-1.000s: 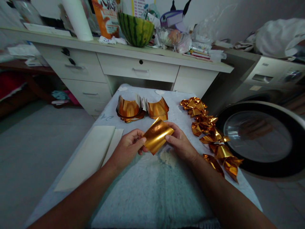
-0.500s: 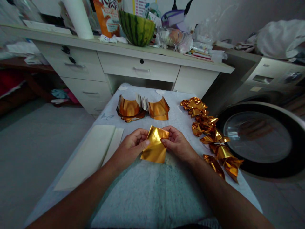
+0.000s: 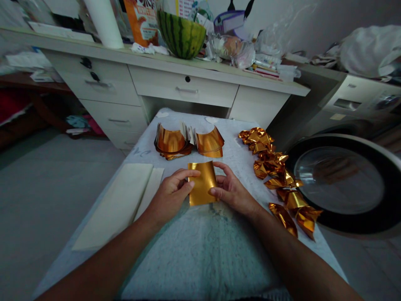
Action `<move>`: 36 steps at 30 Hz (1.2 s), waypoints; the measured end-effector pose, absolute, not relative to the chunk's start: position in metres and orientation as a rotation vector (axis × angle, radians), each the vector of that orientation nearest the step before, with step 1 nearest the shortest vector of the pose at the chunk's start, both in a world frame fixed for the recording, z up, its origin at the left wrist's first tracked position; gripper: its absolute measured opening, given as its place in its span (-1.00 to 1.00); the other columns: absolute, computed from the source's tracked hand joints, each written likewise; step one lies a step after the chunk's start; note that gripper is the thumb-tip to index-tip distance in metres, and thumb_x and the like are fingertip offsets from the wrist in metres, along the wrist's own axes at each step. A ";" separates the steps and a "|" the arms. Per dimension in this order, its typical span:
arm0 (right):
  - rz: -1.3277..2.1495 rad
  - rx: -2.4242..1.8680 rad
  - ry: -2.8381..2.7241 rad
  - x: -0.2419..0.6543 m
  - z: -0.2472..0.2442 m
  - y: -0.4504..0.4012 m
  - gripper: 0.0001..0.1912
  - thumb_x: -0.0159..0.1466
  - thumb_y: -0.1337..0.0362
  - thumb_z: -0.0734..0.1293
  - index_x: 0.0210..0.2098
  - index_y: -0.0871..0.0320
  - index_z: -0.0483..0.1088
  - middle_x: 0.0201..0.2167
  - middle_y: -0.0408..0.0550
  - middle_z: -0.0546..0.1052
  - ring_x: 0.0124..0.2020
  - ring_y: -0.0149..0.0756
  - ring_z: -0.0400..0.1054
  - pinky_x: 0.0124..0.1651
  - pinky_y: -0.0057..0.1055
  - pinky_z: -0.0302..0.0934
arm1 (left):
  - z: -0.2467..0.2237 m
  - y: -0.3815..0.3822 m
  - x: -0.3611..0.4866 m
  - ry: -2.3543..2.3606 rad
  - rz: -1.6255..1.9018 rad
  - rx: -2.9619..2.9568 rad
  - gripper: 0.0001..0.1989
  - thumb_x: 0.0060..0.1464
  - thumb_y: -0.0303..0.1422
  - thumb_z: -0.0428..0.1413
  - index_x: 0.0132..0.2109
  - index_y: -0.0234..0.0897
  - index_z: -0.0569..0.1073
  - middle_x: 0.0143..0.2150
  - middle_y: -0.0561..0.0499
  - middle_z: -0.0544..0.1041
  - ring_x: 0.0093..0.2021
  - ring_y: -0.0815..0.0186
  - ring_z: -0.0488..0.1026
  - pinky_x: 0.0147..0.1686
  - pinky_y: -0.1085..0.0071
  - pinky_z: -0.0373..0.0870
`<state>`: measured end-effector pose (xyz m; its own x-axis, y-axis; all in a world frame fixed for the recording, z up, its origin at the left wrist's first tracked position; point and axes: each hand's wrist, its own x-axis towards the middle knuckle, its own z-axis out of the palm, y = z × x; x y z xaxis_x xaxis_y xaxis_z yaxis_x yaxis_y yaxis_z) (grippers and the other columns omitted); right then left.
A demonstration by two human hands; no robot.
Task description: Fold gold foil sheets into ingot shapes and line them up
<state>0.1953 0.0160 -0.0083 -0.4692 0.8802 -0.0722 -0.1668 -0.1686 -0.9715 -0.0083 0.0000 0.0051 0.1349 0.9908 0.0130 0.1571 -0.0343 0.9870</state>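
Observation:
A small sheet of gold foil paper (image 3: 202, 184) is held up over the cloth-covered table (image 3: 200, 251), its face towards me and its top edge slightly curved. My left hand (image 3: 177, 188) grips its left edge, thumb and index finger on the front. On the opposite edge my right hand (image 3: 233, 188) has its thumb in front and its index finger at the top corner. Beyond the sheet stand two stacks of curved gold foil sheets, a left stack (image 3: 171, 141) and a right stack (image 3: 209, 141). Folded gold foil pieces (image 3: 271, 163) lie in a row at the right.
Folded pale paper (image 3: 115, 205) lies on the table's left side. A washing machine's round door (image 3: 338, 182) stands open against the right edge. Behind, a white drawer cabinet (image 3: 184, 85) carries a half watermelon (image 3: 181, 35), a paper roll (image 3: 105, 25) and plastic bags.
The gold foil sheet has turned from tilted to nearly upright and square to me. Both hands have shifted their fingers along its edges, with the right index finger now at the top corner.

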 end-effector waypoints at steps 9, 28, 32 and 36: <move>1.481 -0.965 -1.303 0.200 -0.013 0.023 -0.42 0.13 0.15 0.47 0.04 0.00 0.14 -0.49 -0.34 0.31 -0.56 -0.48 0.16 -0.51 -0.54 0.03 | 0.002 0.000 -0.008 1.195 1.093 1.436 -0.81 0.11 -0.35 0.12 -0.14 -0.22 0.57 -0.14 -0.04 0.55 -0.20 0.27 0.48 -0.22 0.34 0.40; 0.851 -1.135 -1.882 0.203 -0.017 0.019 -0.62 0.24 0.26 0.34 0.03 0.08 0.25 -0.24 -0.08 0.38 -0.24 -0.27 0.30 -0.20 -0.32 0.24 | 0.000 0.004 -0.014 1.196 0.954 1.590 -0.62 0.05 -0.49 0.03 0.00 -0.20 0.55 0.03 -0.08 0.52 0.05 0.17 0.47 0.07 0.19 0.36; 0.485 -1.060 -2.138 0.200 -0.005 0.012 -0.65 0.21 0.17 0.40 -0.06 0.11 0.32 -0.11 0.03 0.34 -0.03 -0.10 0.21 0.02 -0.12 0.15 | -0.002 0.005 -0.013 1.266 1.046 1.494 -0.64 0.08 -0.43 0.07 0.03 -0.24 0.52 0.10 -0.12 0.49 0.15 0.12 0.41 0.18 0.13 0.27; 0.356 -1.102 -2.250 0.194 -0.002 0.007 -0.59 0.13 0.15 0.46 -0.08 0.10 0.33 -0.01 0.06 0.29 0.04 -0.01 0.16 0.05 -0.05 0.08 | -0.002 0.005 -0.010 1.274 1.068 1.312 -0.60 0.08 -0.37 0.09 0.08 -0.29 0.49 0.15 -0.15 0.48 0.14 0.13 0.42 0.17 0.18 0.29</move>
